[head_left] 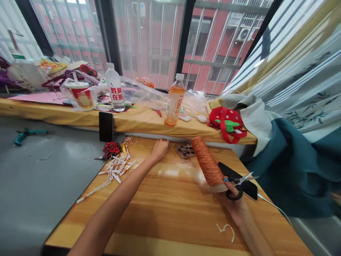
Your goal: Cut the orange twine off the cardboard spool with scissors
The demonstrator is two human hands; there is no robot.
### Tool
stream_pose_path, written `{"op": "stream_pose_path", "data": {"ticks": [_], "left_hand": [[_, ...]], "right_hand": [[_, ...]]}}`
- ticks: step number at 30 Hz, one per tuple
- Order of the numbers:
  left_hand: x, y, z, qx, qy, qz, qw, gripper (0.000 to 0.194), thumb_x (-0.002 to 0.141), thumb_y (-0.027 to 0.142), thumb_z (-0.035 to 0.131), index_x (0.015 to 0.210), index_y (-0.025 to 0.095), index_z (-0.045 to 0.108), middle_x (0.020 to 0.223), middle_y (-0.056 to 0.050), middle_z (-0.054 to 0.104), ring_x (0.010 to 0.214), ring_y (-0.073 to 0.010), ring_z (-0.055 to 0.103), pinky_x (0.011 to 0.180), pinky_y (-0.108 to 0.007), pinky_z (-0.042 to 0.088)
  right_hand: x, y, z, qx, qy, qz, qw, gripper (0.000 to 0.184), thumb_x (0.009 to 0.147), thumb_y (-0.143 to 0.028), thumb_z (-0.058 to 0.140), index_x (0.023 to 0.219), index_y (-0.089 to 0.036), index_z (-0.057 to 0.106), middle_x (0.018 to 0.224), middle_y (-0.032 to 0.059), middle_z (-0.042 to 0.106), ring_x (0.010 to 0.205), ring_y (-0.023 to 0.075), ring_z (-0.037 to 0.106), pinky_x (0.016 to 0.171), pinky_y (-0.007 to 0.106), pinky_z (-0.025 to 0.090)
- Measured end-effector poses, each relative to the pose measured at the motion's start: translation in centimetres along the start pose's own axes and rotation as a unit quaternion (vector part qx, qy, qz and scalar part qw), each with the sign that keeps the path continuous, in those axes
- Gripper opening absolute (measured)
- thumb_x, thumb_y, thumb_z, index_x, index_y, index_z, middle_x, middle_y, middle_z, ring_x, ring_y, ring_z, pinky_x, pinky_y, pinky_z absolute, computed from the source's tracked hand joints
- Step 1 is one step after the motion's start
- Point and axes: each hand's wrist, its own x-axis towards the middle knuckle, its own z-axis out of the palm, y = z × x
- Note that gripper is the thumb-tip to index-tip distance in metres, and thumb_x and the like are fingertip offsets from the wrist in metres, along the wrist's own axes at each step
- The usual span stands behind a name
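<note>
Gripping the lower end of a tall, tilted spool of orange-brown thread [208, 161], the right hand [234, 202] has its fingers closed around the base and also carries black-handled metal scissors [240, 192], blades spread, above a flat black phone [250, 187]. The spool is over the right part of the light wooden table [170, 213], its top leaning toward the yellow-draped ledge [138, 122]. At the table's far edge, the left hand [160, 149] has its fingers bent; whether they hold anything, I cannot tell. Between that hand and the spool sits a clear plastic tray of small mixed beads [186, 150]. White strips [115, 169] lie left of the left forearm, beside a red-and-black rose-shaped piece [112, 149].
</note>
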Motion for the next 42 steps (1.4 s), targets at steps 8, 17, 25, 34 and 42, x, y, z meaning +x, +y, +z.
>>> {"op": "stream_pose_path", "data": {"ticks": [8, 17, 25, 34, 42], "left_hand": [[0.0, -3.6, -2.8, 0.017, 0.014, -0.014, 1.000, 0.027, 0.081, 0.017, 0.038, 0.097, 0.016, 0.059, 0.095, -0.008, 0.062, 0.091, -0.0188, 0.050, 0.081, -0.028, 0.036], [-0.1, -1.3, -1.1, 0.051, -0.008, -0.027, 0.998, 0.024, 0.078, 0.026, 0.043, 0.082, 0.016, 0.065, 0.090, -0.010, 0.059, 0.092, -0.0225, 0.047, 0.075, -0.031, 0.037], [-1.4, -3.7, -3.5, 0.114, -0.019, -0.075, 0.990, 0.028, 0.074, 0.024, 0.042, 0.083, 0.010, 0.064, 0.093, -0.015, 0.059, 0.094, -0.0270, 0.046, 0.077, -0.036, 0.036], [-4.7, -7.2, -4.7, 0.145, -0.053, -0.112, 0.982, 0.030, 0.075, 0.015, 0.037, 0.082, 0.005, 0.064, 0.088, -0.020, 0.060, 0.092, -0.0281, 0.049, 0.078, -0.038, 0.036], [-1.1, -2.3, -2.2, 0.064, -0.056, -0.044, 0.995, 0.026, 0.076, 0.031, 0.046, 0.089, 0.016, 0.063, 0.094, -0.009, 0.061, 0.090, -0.0197, 0.051, 0.077, -0.027, 0.039]], "right_hand": [[-0.1, 0.4, 0.2, -0.024, -0.042, -0.001, 0.999, 0.022, 0.050, -0.023, 0.073, 0.063, -0.021, 0.056, 0.069, -0.0046, 0.061, 0.069, 0.0148, 0.057, 0.067, 0.027, 0.046], [-0.2, 1.0, 0.1, -0.029, -0.067, 0.014, 0.997, 0.018, 0.056, -0.022, 0.070, 0.065, -0.021, 0.055, 0.068, -0.0048, 0.060, 0.067, 0.0129, 0.055, 0.062, 0.023, 0.045], [-0.4, 1.4, 0.3, -0.031, -0.107, 0.036, 0.993, 0.017, 0.059, -0.023, 0.069, 0.067, -0.020, 0.054, 0.069, -0.0042, 0.060, 0.066, 0.0126, 0.055, 0.061, 0.023, 0.045], [0.1, 1.8, -0.3, -0.028, -0.094, 0.036, 0.995, 0.016, 0.059, -0.024, 0.068, 0.070, -0.021, 0.057, 0.068, -0.0048, 0.059, 0.073, 0.0143, 0.056, 0.066, 0.025, 0.045], [0.0, 2.0, -0.2, -0.044, -0.103, 0.027, 0.993, 0.014, 0.060, -0.027, 0.067, 0.067, -0.021, 0.056, 0.065, -0.0049, 0.060, 0.069, 0.0147, 0.055, 0.064, 0.027, 0.045]]}}
